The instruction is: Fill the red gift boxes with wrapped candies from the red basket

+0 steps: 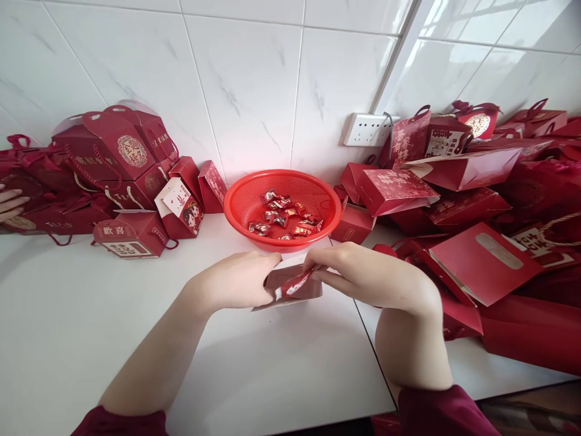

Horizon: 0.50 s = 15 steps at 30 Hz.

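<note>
Close in front of the basket, an open cardboard gift box stands on the table with its mouth toward me. My left hand is closed on the box's left side, its fingertips partly hidden by the wall. At the box's mouth, my right hand pinches a red-wrapped candy with white lettering. The candy lies slantwise over the opening. Just behind both hands sits a red plastic basket with several wrapped candies at its bottom.
Red gift boxes are stacked at the left, where another person's hand touches one. More red boxes are heaped along the right side. A power strip is fixed to the tiled wall behind the white table.
</note>
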Available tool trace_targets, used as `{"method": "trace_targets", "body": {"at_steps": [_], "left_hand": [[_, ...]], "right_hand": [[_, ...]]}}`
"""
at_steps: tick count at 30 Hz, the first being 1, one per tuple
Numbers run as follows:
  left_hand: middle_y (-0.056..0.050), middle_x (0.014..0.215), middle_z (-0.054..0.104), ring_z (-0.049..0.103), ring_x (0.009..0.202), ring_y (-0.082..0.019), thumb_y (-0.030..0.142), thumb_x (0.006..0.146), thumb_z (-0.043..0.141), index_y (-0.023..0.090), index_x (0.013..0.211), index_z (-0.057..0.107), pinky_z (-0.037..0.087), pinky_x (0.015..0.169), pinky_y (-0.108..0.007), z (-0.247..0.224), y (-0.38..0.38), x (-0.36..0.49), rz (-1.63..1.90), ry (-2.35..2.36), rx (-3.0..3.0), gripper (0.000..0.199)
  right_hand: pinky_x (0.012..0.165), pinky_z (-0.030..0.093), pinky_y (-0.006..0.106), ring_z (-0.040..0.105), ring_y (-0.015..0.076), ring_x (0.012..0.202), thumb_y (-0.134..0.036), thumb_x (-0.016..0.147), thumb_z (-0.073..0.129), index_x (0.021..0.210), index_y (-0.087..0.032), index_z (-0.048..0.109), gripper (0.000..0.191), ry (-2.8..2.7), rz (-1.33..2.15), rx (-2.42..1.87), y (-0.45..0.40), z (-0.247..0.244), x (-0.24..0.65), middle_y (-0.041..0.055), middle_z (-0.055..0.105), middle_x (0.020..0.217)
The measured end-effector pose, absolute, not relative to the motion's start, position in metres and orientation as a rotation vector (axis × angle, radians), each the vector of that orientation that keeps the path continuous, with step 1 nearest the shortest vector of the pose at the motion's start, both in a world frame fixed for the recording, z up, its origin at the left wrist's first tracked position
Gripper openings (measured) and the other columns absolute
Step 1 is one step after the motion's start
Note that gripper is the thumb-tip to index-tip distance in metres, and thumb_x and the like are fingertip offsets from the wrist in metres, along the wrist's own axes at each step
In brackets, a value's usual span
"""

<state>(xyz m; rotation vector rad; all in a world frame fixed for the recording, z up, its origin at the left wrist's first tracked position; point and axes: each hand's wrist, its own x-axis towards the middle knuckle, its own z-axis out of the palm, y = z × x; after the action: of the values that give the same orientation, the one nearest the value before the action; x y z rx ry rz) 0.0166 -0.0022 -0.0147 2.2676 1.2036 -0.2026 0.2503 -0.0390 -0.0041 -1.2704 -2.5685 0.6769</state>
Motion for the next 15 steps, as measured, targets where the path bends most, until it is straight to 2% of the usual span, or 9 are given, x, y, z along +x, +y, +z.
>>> {"method": "trace_targets", "body": {"at_steps": [3,8,12,15], "left_hand": [[0.0,0.064,0.066,0.06,0.052,-0.018,0.043,0.081,0.053,0.023,0.08,0.052,0.034,0.044,-0.028,-0.016,-0.001,0.016,-0.23,1.196,2.301,0.02],[0.001,0.061,0.063,0.055,0.05,-0.017,0.037,0.08,0.053,0.023,0.074,0.049,0.031,0.043,-0.028,-0.017,-0.002,0.017,-0.224,1.221,2.355,0.016],[-0.001,0.056,0.058,0.051,0.048,-0.016,0.043,0.085,0.05,0.021,0.061,0.046,0.028,0.044,-0.029,-0.016,-0.009,0.018,-0.173,1.314,2.368,0.033],[-0.002,0.053,0.052,0.046,0.046,-0.015,0.05,0.092,0.04,0.02,0.055,0.043,0.028,0.046,-0.029,-0.016,-0.012,0.02,-0.145,1.347,2.34,0.048]], "right_hand": [[0.063,0.041,0.027,0.058,0.016,0.073,-0.017,0.098,0.045,0.089,-0.019,0.061,0.019,-2.591,0.677,-1.301,-0.038,-0.003,0.249,0.0031,0.067,0.084],[0.067,0.042,0.028,0.06,0.0162,0.076,-0.014,0.098,0.043,0.092,-0.018,0.06,0.019,-2.587,0.706,-1.316,-0.04,-0.003,0.249,0.0032,0.068,0.089],[0.069,0.043,0.029,0.061,0.016,0.077,-0.016,0.098,0.045,0.093,-0.019,0.06,0.016,-2.587,0.724,-1.284,-0.041,-0.005,0.248,0.0024,0.069,0.09],[0.069,0.045,0.028,0.062,0.0163,0.079,-0.015,0.094,0.052,0.093,-0.02,0.062,0.011,-2.595,0.753,-1.27,-0.041,-0.006,0.247,0.0013,0.07,0.089]]}}
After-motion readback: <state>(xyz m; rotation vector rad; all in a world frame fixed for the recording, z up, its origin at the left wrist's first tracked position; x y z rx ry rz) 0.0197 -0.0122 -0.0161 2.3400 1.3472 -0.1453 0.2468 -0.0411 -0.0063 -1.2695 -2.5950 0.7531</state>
